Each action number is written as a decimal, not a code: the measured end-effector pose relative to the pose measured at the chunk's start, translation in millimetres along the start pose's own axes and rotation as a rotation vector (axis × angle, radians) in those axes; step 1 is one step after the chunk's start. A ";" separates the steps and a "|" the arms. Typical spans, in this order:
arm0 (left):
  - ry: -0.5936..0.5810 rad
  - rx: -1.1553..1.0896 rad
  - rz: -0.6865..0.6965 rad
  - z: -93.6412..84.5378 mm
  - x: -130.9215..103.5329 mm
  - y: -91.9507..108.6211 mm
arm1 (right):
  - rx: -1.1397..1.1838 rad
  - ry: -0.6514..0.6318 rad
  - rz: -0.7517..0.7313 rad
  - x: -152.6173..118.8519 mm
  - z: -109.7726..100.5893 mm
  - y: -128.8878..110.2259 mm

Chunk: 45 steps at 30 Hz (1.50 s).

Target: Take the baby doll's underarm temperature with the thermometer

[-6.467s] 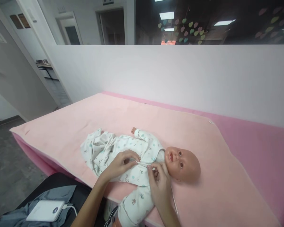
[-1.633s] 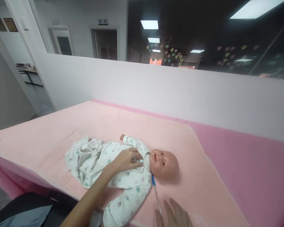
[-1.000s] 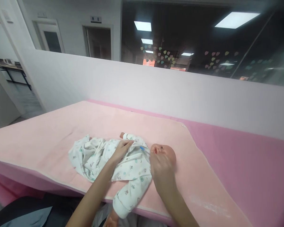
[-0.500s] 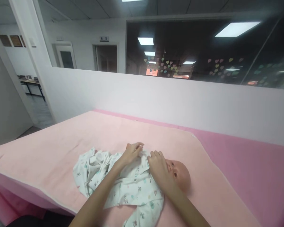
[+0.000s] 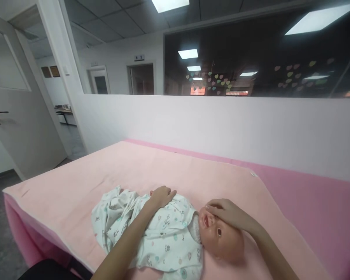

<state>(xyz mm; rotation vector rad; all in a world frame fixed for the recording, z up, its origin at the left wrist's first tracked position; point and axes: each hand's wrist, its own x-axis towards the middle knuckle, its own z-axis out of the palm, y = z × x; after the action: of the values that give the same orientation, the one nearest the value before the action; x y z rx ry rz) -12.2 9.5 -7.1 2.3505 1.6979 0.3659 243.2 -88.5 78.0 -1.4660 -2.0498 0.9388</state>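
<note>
A baby doll (image 5: 221, 239) lies on its back in a white patterned baby garment (image 5: 169, 233), its head to the right. My left hand (image 5: 162, 197) is bent over the far side of the doll's torso, fingers curled down around the sleeve; the fingertips are hidden. A bit of the doll's hand (image 5: 151, 192) shows beside it. My right hand (image 5: 229, 212) lies on the far side of the doll's face, fingers stretched out and covering one eye. The cloth's lower part (image 5: 107, 212) is bunched at the left.
A pale pink blanket (image 5: 84, 182) covers the table over a darker pink sheet (image 5: 315, 179). Behind stands a low white wall (image 5: 221, 124) with a glass window (image 5: 251, 58) above. At the left is a door (image 5: 23, 112) with a handle.
My right hand has moved from the garment's neckline to the doll's face. My left hand has settled lower onto the doll's far side. The view has shifted, showing more of the door.
</note>
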 end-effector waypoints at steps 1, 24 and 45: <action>-0.004 0.001 -0.008 -0.3 -0.1 -0.3 | 0.063 -0.012 0.026 4.3 -2.2 8.8; -0.080 -0.053 -0.019 -4.9 -5.4 -1.8 | 0.320 -0.169 0.071 6.4 -0.3 24.0; -0.069 -0.035 -0.015 -6.8 -7.1 -0.9 | 0.345 -0.223 0.001 2.8 0.0 16.1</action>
<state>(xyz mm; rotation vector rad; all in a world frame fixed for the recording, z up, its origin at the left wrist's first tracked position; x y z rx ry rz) -17.3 3.3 -1.5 2.2970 1.6632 0.3061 252.5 -82.6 66.0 -1.2233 -1.9107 1.4298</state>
